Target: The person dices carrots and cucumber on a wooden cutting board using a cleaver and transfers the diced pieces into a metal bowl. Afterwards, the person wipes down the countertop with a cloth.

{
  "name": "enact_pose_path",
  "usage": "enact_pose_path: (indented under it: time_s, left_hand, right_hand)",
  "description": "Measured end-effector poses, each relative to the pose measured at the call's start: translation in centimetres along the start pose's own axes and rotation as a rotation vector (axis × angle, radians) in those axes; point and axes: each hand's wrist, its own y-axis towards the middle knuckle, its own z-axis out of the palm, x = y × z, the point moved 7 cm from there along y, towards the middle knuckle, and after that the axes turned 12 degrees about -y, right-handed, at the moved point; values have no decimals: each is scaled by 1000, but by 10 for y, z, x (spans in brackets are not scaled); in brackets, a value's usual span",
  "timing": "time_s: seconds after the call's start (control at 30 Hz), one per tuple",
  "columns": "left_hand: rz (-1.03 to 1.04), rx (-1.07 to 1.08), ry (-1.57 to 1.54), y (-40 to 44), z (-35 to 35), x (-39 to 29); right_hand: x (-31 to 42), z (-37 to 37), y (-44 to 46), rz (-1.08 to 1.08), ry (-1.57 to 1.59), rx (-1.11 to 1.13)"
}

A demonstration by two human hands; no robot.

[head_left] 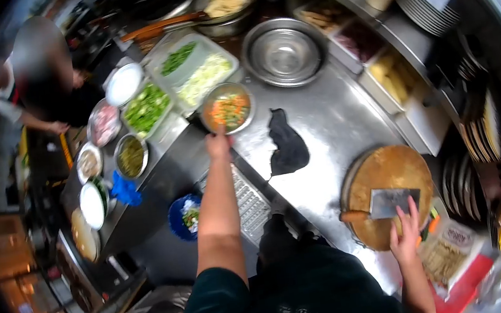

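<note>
My left hand (219, 143) reaches forward and holds the near rim of a metal bowl (249, 110) with diced orange and green vegetables (228, 110) in it. My right hand (406, 231) is at the near right edge of a round wooden chopping board (385, 167), its fingers spread. A cleaver (389, 201) lies flat on the board with its wooden handle to the left, and my fingertips are over the blade's near edge. Between the bowl and the board, a black cloth (288, 142) lies on the steel counter (327, 114).
Tubs of chopped greens (146, 110) and shredded cabbage (204, 81) stand beyond the bowl. A large steel bowl (284, 54) is at the back. Plates (427, 11) line the right shelf. Another person (40, 76) stands at the upper left. A blue bowl (176, 220) sits lower down.
</note>
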Motion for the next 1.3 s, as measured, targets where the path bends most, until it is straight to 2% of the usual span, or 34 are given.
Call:
enact_pose_path:
  time_s: [0.07, 0.17, 0.2, 0.27, 0.37, 0.47, 0.57, 0.63, 0.73, 0.83, 0.93, 1.0, 1.07, 1.1, 1.2, 1.27, 1.3]
  left_hand:
    - [346, -77, 214, -11, 2, -10]
    - [760, 109, 595, -118, 41, -25]
    - [777, 287, 638, -133, 55, -1]
    - [801, 411, 873, -183, 82, 8]
    - [909, 471, 1102, -212, 111, 24]
    - [891, 740, 1070, -192, 129, 59]
    - [911, 718, 1012, -166, 139, 57]
    - [987, 662, 869, -170, 147, 23]
    - [1078, 516, 917, -145, 171, 33]
    - [1122, 633, 837, -126, 226, 62]
    - [1039, 973, 724, -152, 304, 88]
    - [738, 1128, 670, -176, 353, 103]
    - [544, 1284, 685, -210, 393, 118]
    - [560, 1404, 655, -227, 411, 132]
    - [981, 1812, 561, -304, 438, 149]
    - [1117, 2111, 680, -343, 442, 185]
    - [1247, 2180, 812, -356, 440, 197]
  right_hand:
    - [8, -8, 2, -4, -57, -36]
    - [7, -9, -7, 67, -60, -56]
    - [8, -8, -12, 90, -55, -59]
    - [12, -3, -20, 117, -57, -54]
    - [22, 1, -30, 137, -61, -53]
    - [29, 1, -39, 177, -38, -63]
    - [30, -5, -56, 244, -84, -60]
    - [26, -11, -74, 306, -116, -72]
    - [18, -14, -121, 498, -101, -101]
    - [27, -21, -167, 646, -179, -75]
    - [48, -22, -214, 822, -187, -28]
    - [66, -23, -238, 919, -205, -5]
    - [82, -15, -263, 1008, -211, -2]
    - [92, -12, -274, 1040, -216, -7]
    - [116, -4, -299, 1086, -268, 17]
    - [127, 6, -310, 1102, -215, 47]
    - [130, 10, -309, 1085, -207, 50]
